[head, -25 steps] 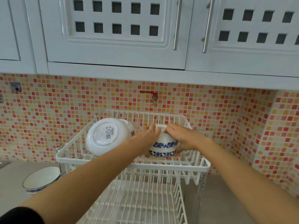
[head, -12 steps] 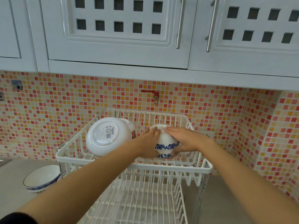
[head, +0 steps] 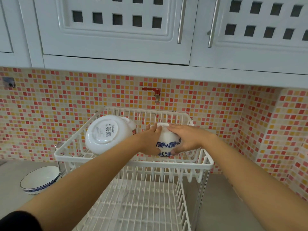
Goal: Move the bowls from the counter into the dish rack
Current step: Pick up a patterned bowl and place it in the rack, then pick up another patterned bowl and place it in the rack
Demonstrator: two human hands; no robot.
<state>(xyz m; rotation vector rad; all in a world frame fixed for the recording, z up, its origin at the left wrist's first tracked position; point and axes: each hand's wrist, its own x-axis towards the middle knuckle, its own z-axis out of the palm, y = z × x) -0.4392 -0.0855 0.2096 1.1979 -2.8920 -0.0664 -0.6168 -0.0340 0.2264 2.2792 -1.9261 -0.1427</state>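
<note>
A small white bowl with blue flower bands (head: 167, 142) is upside down in the upper tier of the white dish rack (head: 133, 161). My left hand (head: 150, 140) grips its left side and my right hand (head: 185, 139) grips its right side and top. A large white bowl (head: 106, 133) leans on its side in the rack's left part, its base with a label facing me. Another white bowl with a blue rim pattern (head: 40, 180) stands upright on the grey counter (head: 10, 177) left of the rack.
The rack's lower tier (head: 138, 205) holds nothing. White cabinets (head: 116, 27) hang low above the rack. A red tap (head: 154, 93) sticks out of the mosaic tile wall behind it. The tiled wall turns a corner at the right.
Both hands have shifted the small blue-patterned bowl slightly back and down into the upper tier. The view has tilted a little downward.
</note>
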